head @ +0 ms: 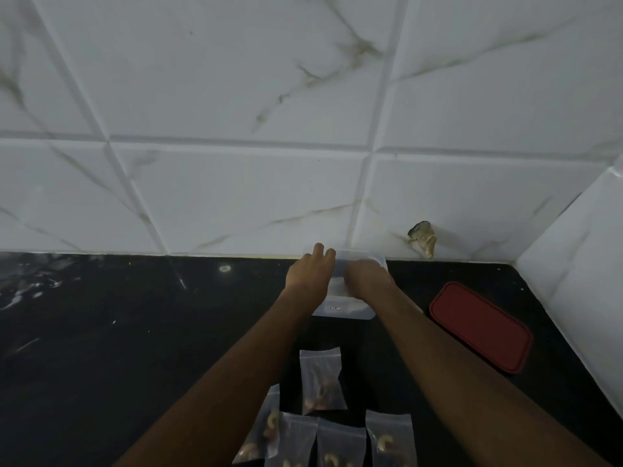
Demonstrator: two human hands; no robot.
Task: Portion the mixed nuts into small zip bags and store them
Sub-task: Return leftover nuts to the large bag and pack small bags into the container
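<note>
Five zip bags of nuts lie at 6 o'clock, the lower four cut off or partly covered. One clear container sits at their 12 o'clock; one red lid at its 4 o'clock. Left hand rests on the container, fingers extended. Right hand touches it; fingers blurred, grip undeterminable.

I see five small clear zip bags lying flat on the dark counter, one farther away and four in a row nearer to me, some overlapping. Each holds a few pale nuts. Behind them a clear box stands near the wall. A red lid lies flat to its right, apart.
</note>
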